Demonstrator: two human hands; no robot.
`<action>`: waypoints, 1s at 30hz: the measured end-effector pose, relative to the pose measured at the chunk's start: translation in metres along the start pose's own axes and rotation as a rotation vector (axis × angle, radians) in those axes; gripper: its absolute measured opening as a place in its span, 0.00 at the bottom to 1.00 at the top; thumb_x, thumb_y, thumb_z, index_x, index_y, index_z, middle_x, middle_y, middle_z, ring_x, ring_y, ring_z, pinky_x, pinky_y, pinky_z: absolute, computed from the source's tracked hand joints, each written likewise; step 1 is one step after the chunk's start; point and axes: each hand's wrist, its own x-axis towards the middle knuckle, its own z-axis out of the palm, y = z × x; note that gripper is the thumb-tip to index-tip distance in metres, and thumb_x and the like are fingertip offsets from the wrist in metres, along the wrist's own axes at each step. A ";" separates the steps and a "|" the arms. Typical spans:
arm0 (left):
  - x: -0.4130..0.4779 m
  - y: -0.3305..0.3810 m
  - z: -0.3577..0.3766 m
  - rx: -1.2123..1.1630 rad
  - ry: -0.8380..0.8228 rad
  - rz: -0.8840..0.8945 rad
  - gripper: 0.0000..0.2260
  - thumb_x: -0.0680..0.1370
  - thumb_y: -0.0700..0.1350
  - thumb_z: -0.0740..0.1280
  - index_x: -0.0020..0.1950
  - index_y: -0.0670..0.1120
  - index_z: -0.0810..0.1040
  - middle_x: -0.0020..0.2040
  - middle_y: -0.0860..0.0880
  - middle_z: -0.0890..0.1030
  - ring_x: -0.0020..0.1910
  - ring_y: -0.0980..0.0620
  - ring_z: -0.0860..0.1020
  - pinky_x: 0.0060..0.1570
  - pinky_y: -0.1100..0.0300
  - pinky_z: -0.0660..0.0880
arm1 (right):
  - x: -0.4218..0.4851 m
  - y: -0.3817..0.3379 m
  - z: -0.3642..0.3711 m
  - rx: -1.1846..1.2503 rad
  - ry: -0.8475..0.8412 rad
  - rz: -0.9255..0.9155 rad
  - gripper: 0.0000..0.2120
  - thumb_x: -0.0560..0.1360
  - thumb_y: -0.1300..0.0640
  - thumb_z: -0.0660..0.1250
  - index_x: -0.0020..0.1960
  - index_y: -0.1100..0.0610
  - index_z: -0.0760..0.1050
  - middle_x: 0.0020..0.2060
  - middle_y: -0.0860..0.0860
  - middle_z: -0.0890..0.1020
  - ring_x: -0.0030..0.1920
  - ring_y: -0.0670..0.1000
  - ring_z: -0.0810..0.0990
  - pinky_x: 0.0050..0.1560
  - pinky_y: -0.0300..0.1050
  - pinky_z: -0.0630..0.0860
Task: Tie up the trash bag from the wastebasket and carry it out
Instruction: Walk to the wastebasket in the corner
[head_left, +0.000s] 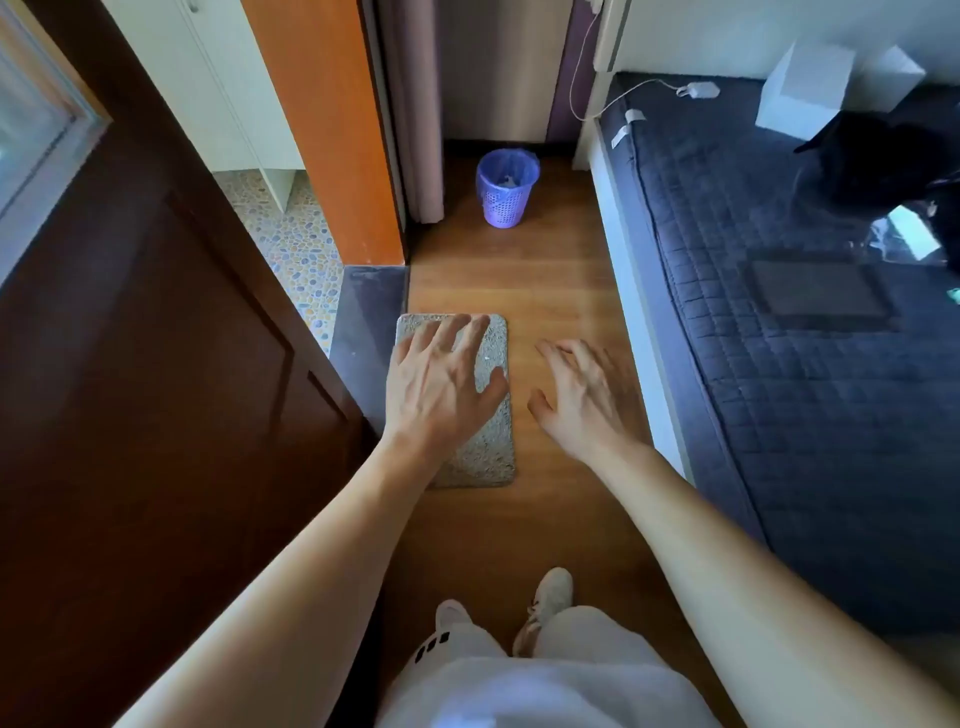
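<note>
Left hand (441, 384) and right hand (582, 395) outstretched, fingers spread (palms down).

purple perforated wastebasket (506, 195), blue bag (508, 162), grey mat (493, 415), navy quilted bed (810, 364), orange wall (332, 130)

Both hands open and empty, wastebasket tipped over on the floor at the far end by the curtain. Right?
Not quite: the wastebasket stands upright, not tipped over, as the head view shows. The rest holds: it is on the floor at the far end by the curtain, and the left hand and right hand are open and empty.
</note>
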 end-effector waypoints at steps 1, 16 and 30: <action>0.005 -0.001 -0.001 -0.013 -0.012 0.012 0.26 0.75 0.59 0.61 0.71 0.50 0.71 0.67 0.49 0.77 0.65 0.44 0.75 0.60 0.46 0.71 | 0.003 0.002 -0.001 0.004 -0.007 -0.002 0.29 0.71 0.46 0.61 0.71 0.52 0.69 0.59 0.54 0.79 0.60 0.59 0.76 0.62 0.58 0.74; 0.161 0.045 0.062 0.010 -0.047 0.071 0.26 0.75 0.60 0.60 0.71 0.49 0.72 0.67 0.49 0.78 0.63 0.43 0.76 0.60 0.46 0.72 | 0.121 0.112 -0.008 0.090 -0.046 0.141 0.33 0.70 0.43 0.55 0.74 0.50 0.62 0.62 0.56 0.75 0.63 0.60 0.74 0.61 0.62 0.75; 0.330 0.118 0.121 0.000 -0.042 0.001 0.27 0.74 0.60 0.61 0.70 0.50 0.73 0.65 0.50 0.79 0.63 0.44 0.76 0.60 0.47 0.72 | 0.271 0.252 -0.050 -0.001 -0.045 0.118 0.29 0.74 0.49 0.65 0.74 0.52 0.68 0.63 0.55 0.78 0.63 0.59 0.75 0.63 0.54 0.70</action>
